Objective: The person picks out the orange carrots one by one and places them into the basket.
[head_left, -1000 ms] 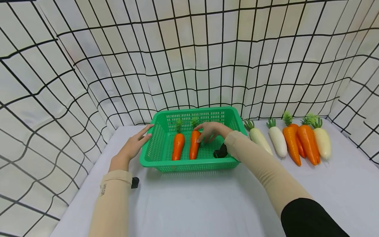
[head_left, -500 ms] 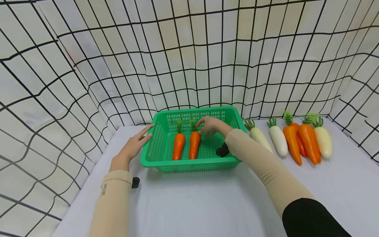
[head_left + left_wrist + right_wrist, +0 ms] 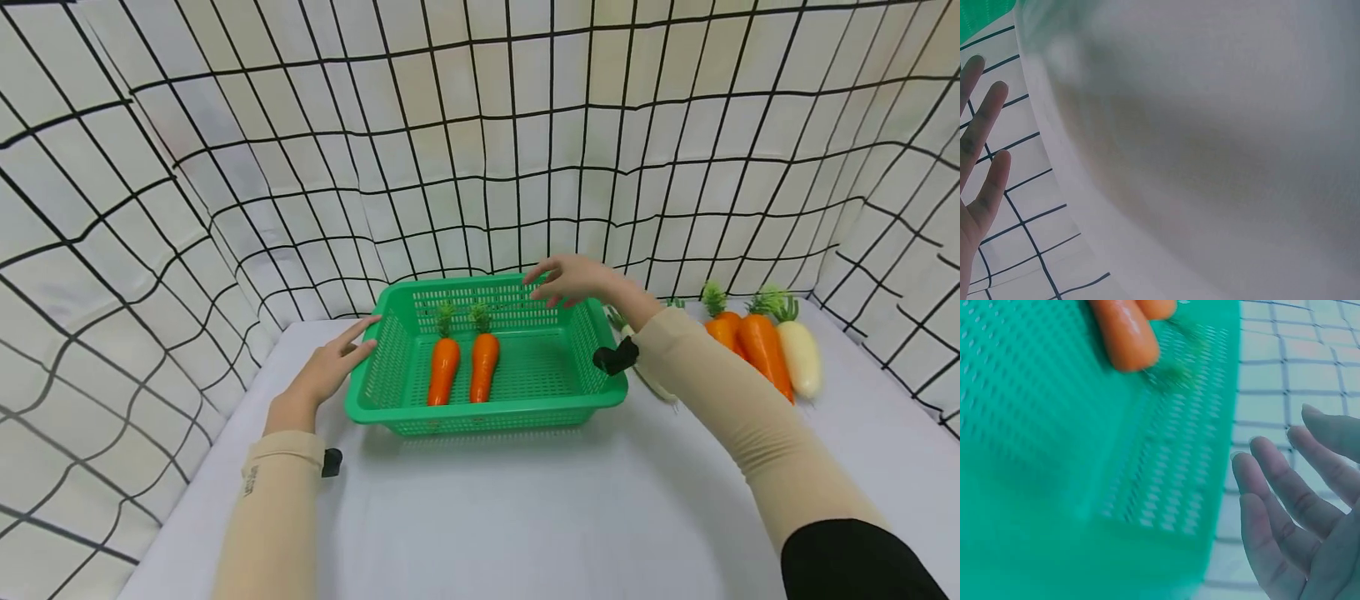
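A green plastic basket [image 3: 487,414] stands on the white table with two orange carrots lying side by side inside, the left carrot [image 3: 443,371] and the right carrot [image 3: 484,367]. Both have their leafy tops toward the back wall. My left hand [image 3: 318,375] rests at the basket's left rim, its fingers extended. Over the back right part of the basket hovers my right hand [image 3: 573,279], fingers loosely bent and holding nothing. The right wrist view shows this hand's palm side beside the basket's back rim, apart from the carrots.
To the basket's right lie more carrots [image 3: 765,346] and white radishes [image 3: 799,358]. My right forearm partly hides them, including a radish [image 3: 651,379] close to the basket. Black grid netting [image 3: 450,167] over white cloth rises behind and at both sides.
My right hand has left the right carrot and lifted up to the right, over the basket's back rim. The left hand stays at the left rim. The head view has shifted slightly.
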### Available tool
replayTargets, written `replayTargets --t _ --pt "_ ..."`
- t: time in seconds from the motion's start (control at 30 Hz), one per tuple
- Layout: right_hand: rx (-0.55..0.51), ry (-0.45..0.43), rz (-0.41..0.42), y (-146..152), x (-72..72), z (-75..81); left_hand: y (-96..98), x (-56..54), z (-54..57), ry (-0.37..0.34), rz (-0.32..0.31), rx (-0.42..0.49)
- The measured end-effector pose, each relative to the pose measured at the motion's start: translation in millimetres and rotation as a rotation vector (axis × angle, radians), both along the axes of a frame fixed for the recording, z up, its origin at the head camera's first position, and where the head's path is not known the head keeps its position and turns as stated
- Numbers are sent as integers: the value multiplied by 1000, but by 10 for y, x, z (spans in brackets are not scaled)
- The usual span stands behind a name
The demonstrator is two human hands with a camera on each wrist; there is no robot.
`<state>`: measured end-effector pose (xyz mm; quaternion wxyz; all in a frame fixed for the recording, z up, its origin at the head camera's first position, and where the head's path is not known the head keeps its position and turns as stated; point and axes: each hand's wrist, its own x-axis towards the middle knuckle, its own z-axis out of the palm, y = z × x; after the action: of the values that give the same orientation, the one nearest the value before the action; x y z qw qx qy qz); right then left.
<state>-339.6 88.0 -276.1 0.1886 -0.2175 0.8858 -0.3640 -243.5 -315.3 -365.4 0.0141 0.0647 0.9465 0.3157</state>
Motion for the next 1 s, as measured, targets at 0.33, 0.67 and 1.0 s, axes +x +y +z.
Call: replayTargets --t 0.33,0.67,1.0 --pt "-98 103 -87 789 100 46 -37 28 22 -12 11 19" --pt "-44 180 -218 1624 255 -301 -23 16 -55 -25 3 42" --pt "66 358 -411 2151 489 -617 4 12 -40 -8 -4 38"
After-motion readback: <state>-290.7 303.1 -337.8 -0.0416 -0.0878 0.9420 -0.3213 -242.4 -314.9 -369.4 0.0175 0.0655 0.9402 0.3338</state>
